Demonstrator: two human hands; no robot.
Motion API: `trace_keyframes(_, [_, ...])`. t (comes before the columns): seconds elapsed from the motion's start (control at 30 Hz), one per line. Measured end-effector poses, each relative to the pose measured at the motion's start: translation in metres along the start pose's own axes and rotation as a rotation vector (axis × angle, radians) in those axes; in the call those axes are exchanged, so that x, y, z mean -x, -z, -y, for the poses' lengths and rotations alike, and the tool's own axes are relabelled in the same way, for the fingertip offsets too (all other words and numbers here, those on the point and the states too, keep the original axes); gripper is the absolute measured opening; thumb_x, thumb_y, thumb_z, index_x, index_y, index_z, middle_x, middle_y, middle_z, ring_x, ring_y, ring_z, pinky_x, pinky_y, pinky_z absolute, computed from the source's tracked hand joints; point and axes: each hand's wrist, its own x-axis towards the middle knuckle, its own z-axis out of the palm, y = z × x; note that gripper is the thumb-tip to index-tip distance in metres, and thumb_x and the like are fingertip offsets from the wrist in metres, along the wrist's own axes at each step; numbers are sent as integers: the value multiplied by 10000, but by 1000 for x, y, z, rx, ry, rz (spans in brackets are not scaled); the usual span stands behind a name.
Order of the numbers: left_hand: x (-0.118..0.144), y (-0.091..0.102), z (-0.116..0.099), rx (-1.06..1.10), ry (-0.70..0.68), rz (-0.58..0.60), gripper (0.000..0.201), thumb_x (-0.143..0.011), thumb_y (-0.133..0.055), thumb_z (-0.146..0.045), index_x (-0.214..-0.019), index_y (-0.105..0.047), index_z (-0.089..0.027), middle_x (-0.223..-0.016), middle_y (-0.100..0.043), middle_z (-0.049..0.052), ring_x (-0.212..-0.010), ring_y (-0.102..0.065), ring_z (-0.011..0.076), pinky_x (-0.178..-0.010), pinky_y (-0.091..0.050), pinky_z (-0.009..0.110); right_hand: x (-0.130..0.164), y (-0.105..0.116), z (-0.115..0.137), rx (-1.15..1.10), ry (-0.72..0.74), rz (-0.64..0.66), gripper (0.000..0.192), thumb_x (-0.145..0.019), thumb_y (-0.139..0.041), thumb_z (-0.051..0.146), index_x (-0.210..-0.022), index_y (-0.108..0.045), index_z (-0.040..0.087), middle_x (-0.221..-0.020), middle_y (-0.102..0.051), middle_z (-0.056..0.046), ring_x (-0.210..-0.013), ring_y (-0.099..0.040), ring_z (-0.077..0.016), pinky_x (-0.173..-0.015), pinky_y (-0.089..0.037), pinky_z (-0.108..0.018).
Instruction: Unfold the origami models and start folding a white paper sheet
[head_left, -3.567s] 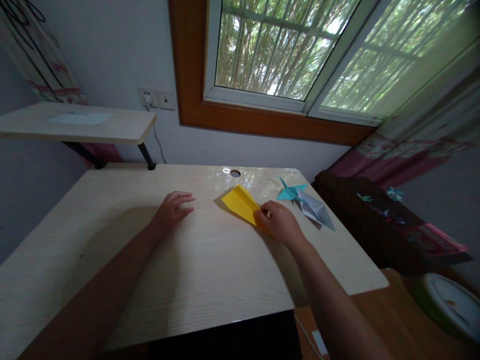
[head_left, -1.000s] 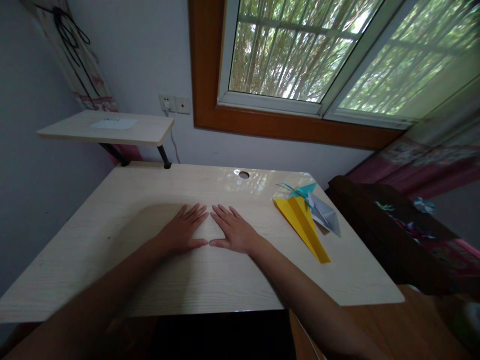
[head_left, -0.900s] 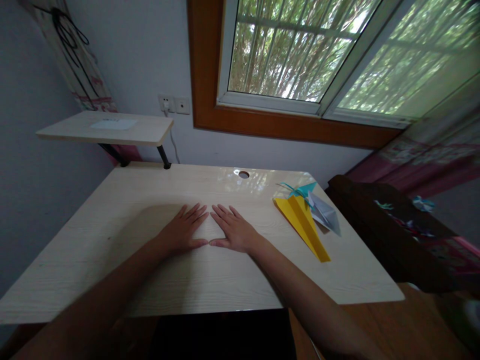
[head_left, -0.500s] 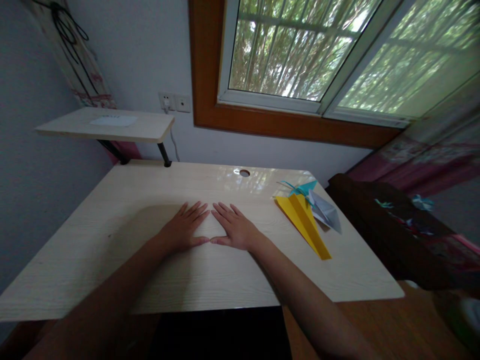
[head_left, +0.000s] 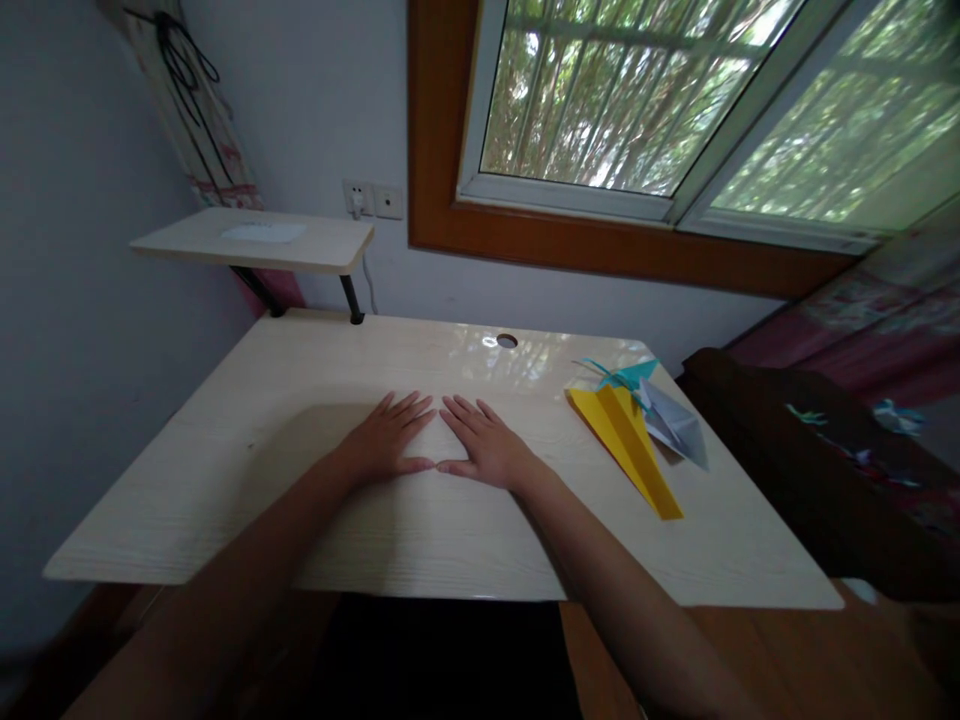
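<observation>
My left hand [head_left: 386, 444] and my right hand [head_left: 484, 446] lie flat, palms down, side by side on the pale wooden desk [head_left: 247, 440], thumbs nearly touching. Neither holds anything. A yellow paper plane [head_left: 626, 448] lies on the desk to the right of my right hand, apart from it. Behind the plane sit a teal folded paper crane [head_left: 626, 373] and a grey-blue folded paper [head_left: 675, 427].
A small raised shelf [head_left: 255, 240] stands at the desk's back left, with a white sheet on it. A cable hole [head_left: 507, 341] is at the desk's back edge. A dark wooden piece of furniture [head_left: 810, 480] stands right of the desk. A window is above.
3.6 s ago my right hand held the yellow plane near the desk's middle; it now lies further right, released. Both hands came together flat. In the last second only the view shifted slightly.
</observation>
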Motion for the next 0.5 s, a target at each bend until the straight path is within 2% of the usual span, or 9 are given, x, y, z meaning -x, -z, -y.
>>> trace_keyframes(0.37, [0,6,-2,18,-3,21,876,-920,-353,-761,-1590,-246,-206,-1671,-198,117,-1549,-144,288,-1243,-42,501,1,-3,-1,-5,8,-11,929,-904,-440,759,-1603,-216,189,-1644,-241,-146,-1536,-204,-312,-1244,-170,-566])
trace_keyframes(0.5, [1,7,-3,9,1,17,877,-920,-358,-760,-1588,-252,-202,-1666,-210,128,-1551,-138,287,-1243,-43,496,0,-1,0,3,0,1,939,-899,-415,779,-1592,-253,166,-1637,-260,-155,-1534,-212,-310,-1246,-170,-558])
